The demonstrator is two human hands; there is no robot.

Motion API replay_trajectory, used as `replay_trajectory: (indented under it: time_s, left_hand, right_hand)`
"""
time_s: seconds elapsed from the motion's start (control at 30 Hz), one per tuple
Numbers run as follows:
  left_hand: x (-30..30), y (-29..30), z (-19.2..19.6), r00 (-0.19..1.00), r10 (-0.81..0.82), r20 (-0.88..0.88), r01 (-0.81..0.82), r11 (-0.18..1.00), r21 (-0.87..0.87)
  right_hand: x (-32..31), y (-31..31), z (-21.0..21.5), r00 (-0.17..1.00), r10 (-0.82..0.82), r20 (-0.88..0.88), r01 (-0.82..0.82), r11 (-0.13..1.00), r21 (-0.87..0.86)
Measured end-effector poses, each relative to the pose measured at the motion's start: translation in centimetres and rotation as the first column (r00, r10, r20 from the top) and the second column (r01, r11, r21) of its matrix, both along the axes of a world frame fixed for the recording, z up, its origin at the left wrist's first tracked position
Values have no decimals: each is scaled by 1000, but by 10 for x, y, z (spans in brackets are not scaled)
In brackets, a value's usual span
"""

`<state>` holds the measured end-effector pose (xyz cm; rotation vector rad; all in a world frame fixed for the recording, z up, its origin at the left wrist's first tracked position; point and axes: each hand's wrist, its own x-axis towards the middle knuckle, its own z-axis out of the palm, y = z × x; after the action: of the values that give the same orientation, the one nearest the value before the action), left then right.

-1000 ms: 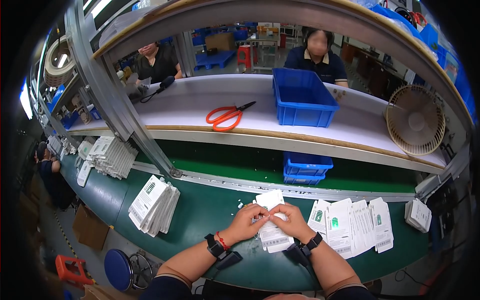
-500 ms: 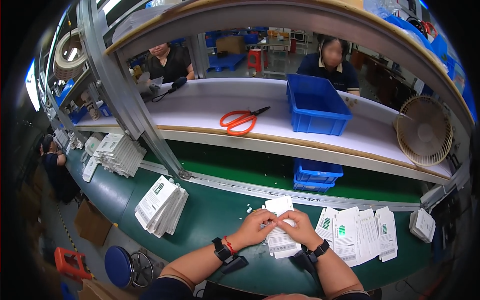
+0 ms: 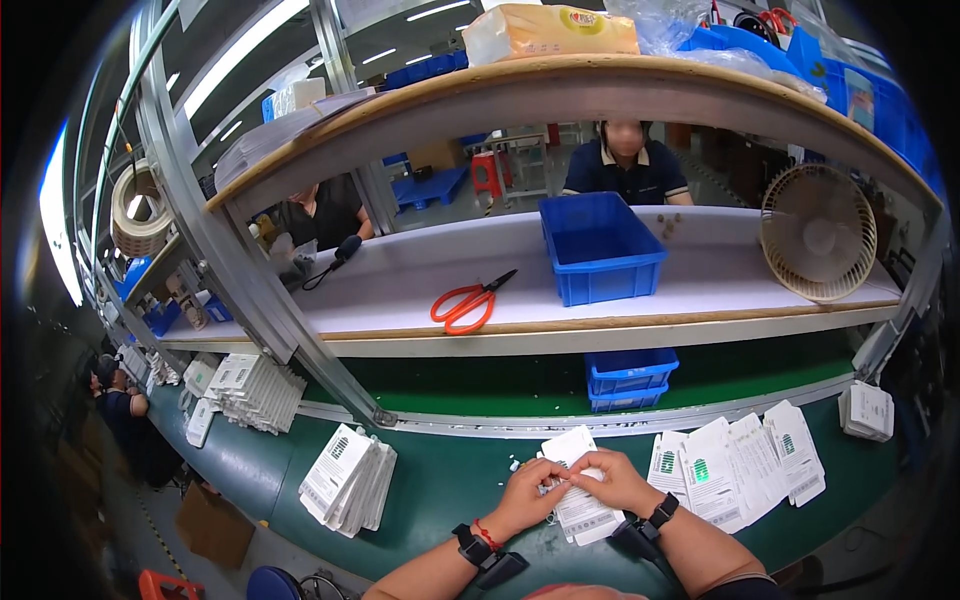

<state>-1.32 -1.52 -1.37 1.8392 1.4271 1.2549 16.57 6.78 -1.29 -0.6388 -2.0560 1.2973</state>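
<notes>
On the green bench, a flat white printed packet [image 3: 583, 515] with green marks lies beneath my two hands. My left hand [image 3: 528, 494] is closed, with thumb and forefinger pinched over the packet's middle. Facing it, my right hand [image 3: 612, 484] is closed in the same kind of pinch, and the fingertips of both meet. Whatever is between them is too small and hidden to make out. Right of my right hand, several similar white packets [image 3: 712, 475] are fanned out. A stack of them [image 3: 348, 480] stands to my left.
Above the bench runs a white shelf [image 3: 400, 300] with orange-handled scissors [image 3: 466, 306], a blue bin [image 3: 605, 262] and a round fan [image 3: 818, 235]. More blue bins [image 3: 630, 380] sit below it. A metal post [image 3: 270, 270] rises at left. A person [image 3: 625, 170] sits opposite.
My view has tilted upward, so the bench and shelf appear lower and more of the upper shelf shows. Both hands keep their pinch over the same packet.
</notes>
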Motion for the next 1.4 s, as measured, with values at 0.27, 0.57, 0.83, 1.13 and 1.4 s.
replay_trajectory:
  time_s: [0.27,0.57,0.83,1.13,1.4]
  left_hand:
    - [0,3,5,1000,7,-3,-7,1000,23]
    - [-1,4,3,1000,13,12,-14,999,48]
    - [-1,2,-4,1000,26,3,-26,999,41]
    - [0,5,2,1000,12,0,-12,998,54]
    - [-4,4,1,1000,22,-3,-22,999,29]
  right_hand:
    - [-2,3,1,1000,6,-20,-5,1000,16]
    - [-4,3,-3,1000,0,-16,0,1000,7]
    - [-3,1,-3,1000,6,9,-6,1000,26]
    - [-3,5,-5,1000,0,-8,0,1000,18]
    - [-6,1,0,1000,3,-18,-2,1000,24]
